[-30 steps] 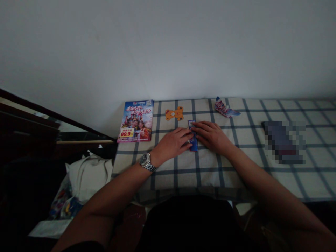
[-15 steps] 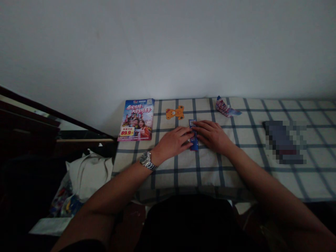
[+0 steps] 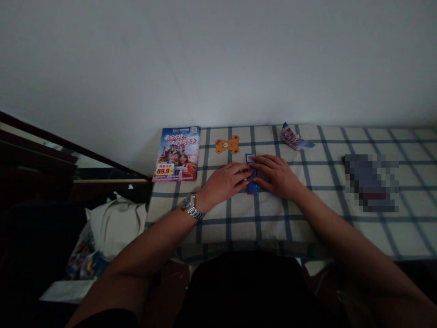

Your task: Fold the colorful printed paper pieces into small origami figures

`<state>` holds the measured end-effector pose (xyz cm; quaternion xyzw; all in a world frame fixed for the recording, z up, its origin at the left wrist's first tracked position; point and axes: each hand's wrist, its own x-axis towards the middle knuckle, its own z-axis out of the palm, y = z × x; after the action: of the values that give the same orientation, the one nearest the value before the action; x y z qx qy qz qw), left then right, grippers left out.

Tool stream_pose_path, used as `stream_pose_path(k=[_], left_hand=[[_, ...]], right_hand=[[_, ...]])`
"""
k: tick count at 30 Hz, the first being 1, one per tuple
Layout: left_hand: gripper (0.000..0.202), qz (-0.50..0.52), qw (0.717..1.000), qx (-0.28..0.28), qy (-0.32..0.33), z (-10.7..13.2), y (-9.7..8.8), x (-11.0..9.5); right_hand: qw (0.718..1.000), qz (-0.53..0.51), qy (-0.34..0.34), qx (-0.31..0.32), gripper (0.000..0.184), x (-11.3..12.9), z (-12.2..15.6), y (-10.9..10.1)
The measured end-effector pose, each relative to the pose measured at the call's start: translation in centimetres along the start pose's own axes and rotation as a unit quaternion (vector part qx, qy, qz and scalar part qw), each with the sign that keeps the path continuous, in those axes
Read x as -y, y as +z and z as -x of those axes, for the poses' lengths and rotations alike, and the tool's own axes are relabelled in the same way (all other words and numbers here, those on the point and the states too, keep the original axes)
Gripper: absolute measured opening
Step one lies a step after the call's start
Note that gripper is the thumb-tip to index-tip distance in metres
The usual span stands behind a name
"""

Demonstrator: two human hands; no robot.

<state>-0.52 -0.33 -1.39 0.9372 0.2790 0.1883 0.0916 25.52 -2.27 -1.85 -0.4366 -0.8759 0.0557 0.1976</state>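
A narrow strip of folded printed paper (image 3: pixel 252 187), blue with a QR code at its top end, lies upright on the checked cloth. From the left, my left hand (image 3: pixel 225 183) has its bent fingertips on the strip's middle. My right hand (image 3: pixel 278 176) holds the strip from the other side, fingers close together near its upper part. The fingertips of both hands almost meet and cover the middle of the paper. A crumpled or folded piece of similar printed paper (image 3: pixel 294 140) rests beyond my right hand.
A stack of printed flyers (image 3: pixel 178 155) lies at the table's left end. An orange bear cutout (image 3: pixel 227 145) is flat on the checked tablecloth (image 3: pixel 218 228). A pixelated dark object (image 3: pixel 367 182) lies at right. Below left is a white bag (image 3: pixel 118 223); a wall (image 3: pixel 239 64) stands behind.
The fingers of both hands have shifted slightly on the folded paper. The whole view has moved a little; the other things keep their places.
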Motion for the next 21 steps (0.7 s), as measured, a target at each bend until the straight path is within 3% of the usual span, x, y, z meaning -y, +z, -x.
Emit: stream_pose_path(k=[21], left_hand=[[0.031,0.033,0.999,-0.015,-0.029,-0.26,0.19,-0.13]], right_hand=[[1.000,-0.024,0.019,-0.006,0.054,0.82,0.01,-0.22]])
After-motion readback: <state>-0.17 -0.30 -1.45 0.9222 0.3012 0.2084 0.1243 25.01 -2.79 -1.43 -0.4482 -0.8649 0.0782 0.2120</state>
